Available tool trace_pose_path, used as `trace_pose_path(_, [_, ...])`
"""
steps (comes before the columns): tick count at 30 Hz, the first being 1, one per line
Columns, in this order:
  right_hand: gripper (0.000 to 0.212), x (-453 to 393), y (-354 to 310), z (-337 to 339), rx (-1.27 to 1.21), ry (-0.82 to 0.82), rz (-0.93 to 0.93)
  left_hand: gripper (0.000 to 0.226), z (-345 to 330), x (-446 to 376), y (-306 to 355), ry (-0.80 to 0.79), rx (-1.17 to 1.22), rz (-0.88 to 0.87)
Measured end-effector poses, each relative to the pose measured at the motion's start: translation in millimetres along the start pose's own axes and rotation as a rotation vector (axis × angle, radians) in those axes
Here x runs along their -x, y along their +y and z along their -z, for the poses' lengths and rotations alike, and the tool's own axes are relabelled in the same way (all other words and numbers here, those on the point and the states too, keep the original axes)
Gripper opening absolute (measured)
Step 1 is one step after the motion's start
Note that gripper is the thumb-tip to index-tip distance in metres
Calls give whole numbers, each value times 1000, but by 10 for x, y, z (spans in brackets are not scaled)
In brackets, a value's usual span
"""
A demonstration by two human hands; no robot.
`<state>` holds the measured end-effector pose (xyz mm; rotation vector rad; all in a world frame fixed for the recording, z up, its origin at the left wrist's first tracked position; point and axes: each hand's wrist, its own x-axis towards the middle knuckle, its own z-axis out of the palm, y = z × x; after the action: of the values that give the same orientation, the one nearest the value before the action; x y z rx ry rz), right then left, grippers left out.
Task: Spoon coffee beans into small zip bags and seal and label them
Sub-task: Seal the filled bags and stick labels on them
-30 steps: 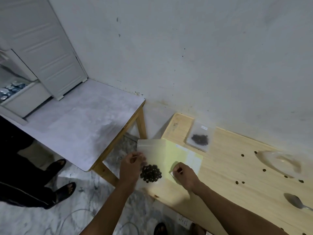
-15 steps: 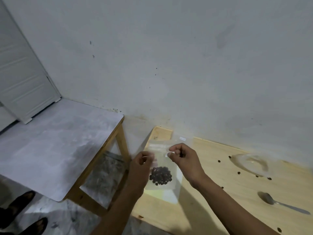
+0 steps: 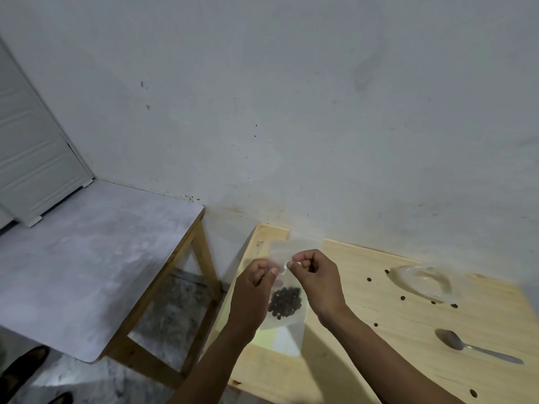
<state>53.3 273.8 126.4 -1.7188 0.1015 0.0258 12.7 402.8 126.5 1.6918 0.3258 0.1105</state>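
Zip bag (image 3: 287, 290) hangs upright between your two hands, raised above the near left corner of the wooden counter (image 3: 379, 360). Your left hand (image 3: 253, 290) pinches the bag's upper left edge with curled fingers; your right hand (image 3: 316, 279) pinches the top strip just beside it, fingers curled. Coffee beans (image 3: 285, 301) sit pooled in the bag's lower part, below both hands. A spoon (image 3: 472, 346) lies on the counter well to the right, with loose beans (image 3: 402, 298) scattered near a clear plastic bag (image 3: 423, 282).
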Motion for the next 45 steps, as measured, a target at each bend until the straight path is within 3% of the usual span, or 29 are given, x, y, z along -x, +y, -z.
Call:
trace_pose_path(10, [28,24,-43,-10,69,29,103,14,-29,-41,58,-30,32,56])
trace_pose_path(22, [30,36,-15,42,88,46,198,22,-139,-51,101,-6,83,100])
trace_pose_path(25, [37,19,-4,46,121,71,162,21,-164,-49,106,-5,83,97])
trace_pose_path(27, [53,-12,34,44,185,129,107,20,-175,-54,82,10,94,111])
trace_pose_path(30, [79,-61,40,72,150,119,-107,19,-174,-66,75,17,156,140])
trace_pose_path(33, [50,-80,14,123,-118,-8,-276,13,-181,-63,89,0,179,156])
trace_pose_path(38, [25,-33,-25,192,-148,-43,-270,15,-231,-72,45,50,121,186])
trace_pose_path(45, [18,-37,108,285,-140,-54,-248,21,-345,-150,-82,8,115,227])
